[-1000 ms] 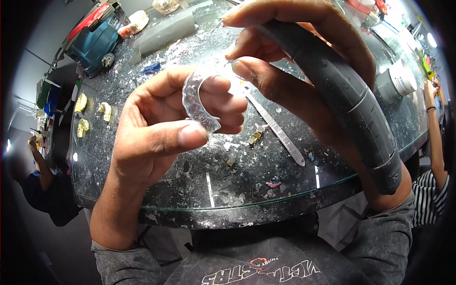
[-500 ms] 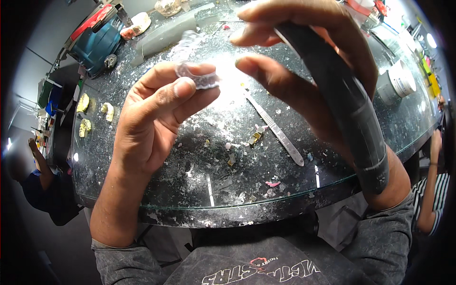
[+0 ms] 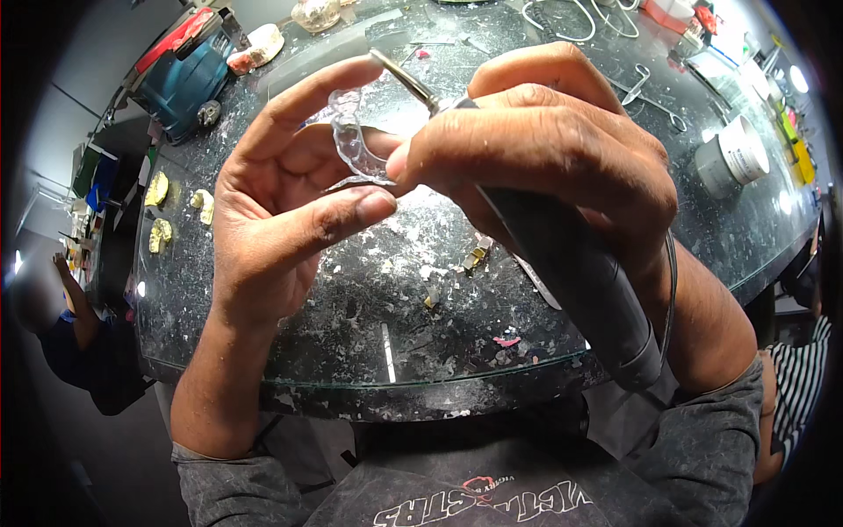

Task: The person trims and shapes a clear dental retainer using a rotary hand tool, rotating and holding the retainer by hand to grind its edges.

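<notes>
My left hand [image 3: 263, 211] grips a clear, scalloped arch-shaped tray [image 3: 351, 140], its fingers curved around it. Closed on a dark grey rotary handpiece [image 3: 571, 281], my right hand [image 3: 562, 149] has its front fingertips at the tray's right side. The handpiece's metal tip points up and left, above the tray, close to my left index fingertip. Whether tip and finger touch, I cannot tell. A metal instrument [image 3: 540, 287] lies partly hidden behind the handpiece, near small yellowish scraps [image 3: 479, 255].
The dark, debris-speckled table [image 3: 439, 342] holds a teal machine [image 3: 184, 88], pale dental models [image 3: 160, 235], a white tub [image 3: 733, 154], scissors [image 3: 663, 110] and a grey sheet [image 3: 307, 66]. People sit at the left [image 3: 75, 351] and right [image 3: 795, 386].
My right hand has swung left and down, turning the handpiece so its metal tip shows above the tray. My left index finger has stretched upward, and the tray now stands more upright.
</notes>
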A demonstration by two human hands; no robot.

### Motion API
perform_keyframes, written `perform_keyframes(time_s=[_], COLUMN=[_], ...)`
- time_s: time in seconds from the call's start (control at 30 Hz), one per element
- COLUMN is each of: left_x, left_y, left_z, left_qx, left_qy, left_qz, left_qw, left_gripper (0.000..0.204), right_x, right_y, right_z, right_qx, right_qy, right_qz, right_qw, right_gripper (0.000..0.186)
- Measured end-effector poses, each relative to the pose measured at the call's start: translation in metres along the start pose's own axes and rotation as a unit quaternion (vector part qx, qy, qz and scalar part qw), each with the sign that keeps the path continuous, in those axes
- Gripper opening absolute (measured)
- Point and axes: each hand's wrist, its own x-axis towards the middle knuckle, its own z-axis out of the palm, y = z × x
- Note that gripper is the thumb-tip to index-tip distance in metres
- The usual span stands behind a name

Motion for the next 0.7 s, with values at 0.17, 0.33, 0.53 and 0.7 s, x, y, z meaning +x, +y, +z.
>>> perform_keyframes(time_s=[0.17, 0.33, 0.53, 0.7], left_x=[-0.002, -0.002, -0.003, -0.003], left_y=[0.001, -0.005, -0.004, -0.006], left_z=[-0.001, -0.005, -0.002, -0.001], left_qx=[0.048, 0.110, 0.247, 0.279], left_qy=[0.010, 0.029, 0.061, 0.066], left_qz=[-0.007, 0.056, 0.200, 0.247], left_qw=[0.999, 0.992, 0.946, 0.925], left_gripper=[0.073, 0.066, 0.056, 0.055], right_x=[-0.003, 0.003, 0.001, -0.003], right_y=[0.006, 0.000, -0.009, -0.011], right_z=[0.000, 0.004, -0.005, 0.006], right_qx=[-0.022, 0.023, 0.178, 0.172], right_qy=[0.014, 0.067, -0.003, 0.034], right_qz=[-0.007, 0.030, 0.149, 0.148], right_qw=[1.000, 0.997, 0.973, 0.973], right_gripper=[0.029, 0.033, 0.039, 0.039])
